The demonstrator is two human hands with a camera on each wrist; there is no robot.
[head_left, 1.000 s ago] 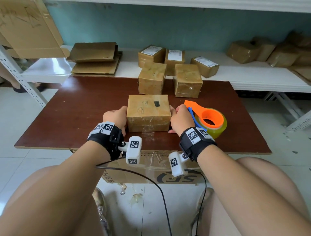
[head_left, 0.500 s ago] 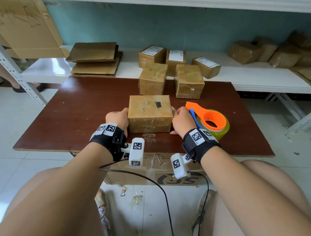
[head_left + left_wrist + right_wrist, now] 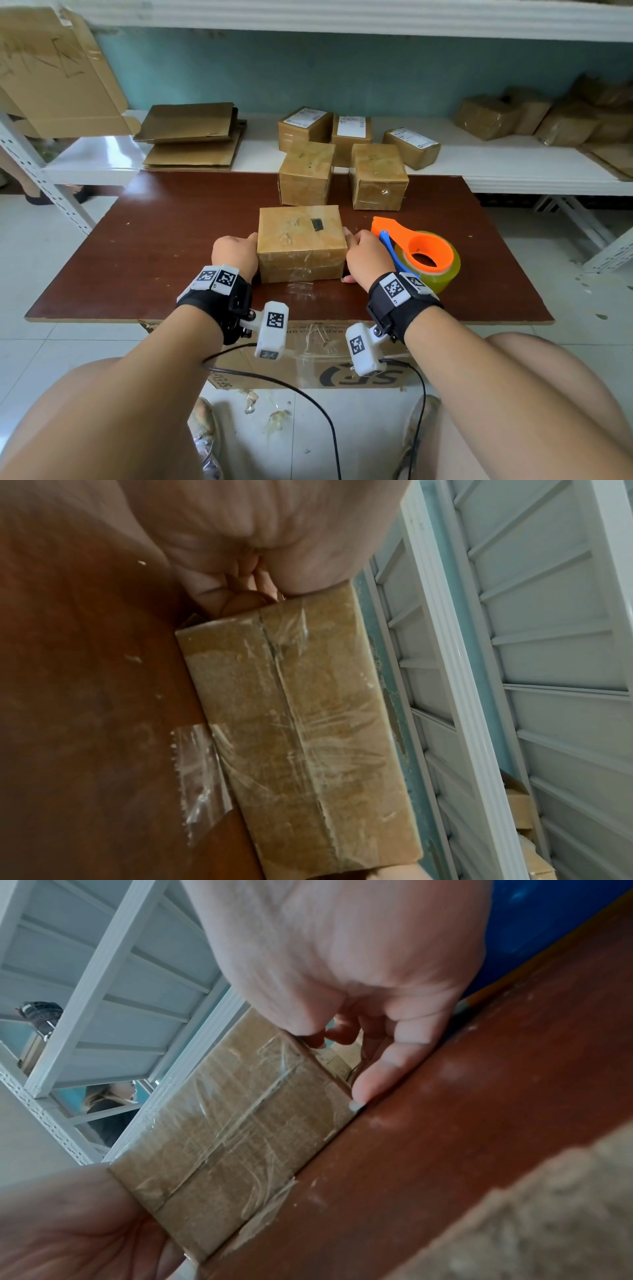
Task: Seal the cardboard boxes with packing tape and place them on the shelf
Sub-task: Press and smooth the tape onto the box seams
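Nearest, under the table's front edge, a large printed carton point(image 3: 308, 356) sits on the floor. On the brown table point(image 3: 154, 246) the taped cardboard box point(image 3: 300, 241) lies flat near the front, clasped at both ends: the left hand point(image 3: 234, 251) curls its fingers against the left end, and the right hand point(image 3: 366, 255) curls round the right end, its thumb point(image 3: 373, 1080) along the lower edge at the tabletop. A loose strip of clear tape point(image 3: 198, 780) sticks to the table at the box's near side. Just beside the right hand lies one orange tape dispenser point(image 3: 419, 255), touching nothing else. Farther back stand two sealed boxes point(image 3: 306, 173), side by side. Beyond, on the white shelf point(image 3: 496, 171), three labelled parcels point(image 3: 351, 132), a stack of flattened cardboard point(image 3: 191, 137) at left, and several wrapped parcels point(image 3: 534, 113) at right.
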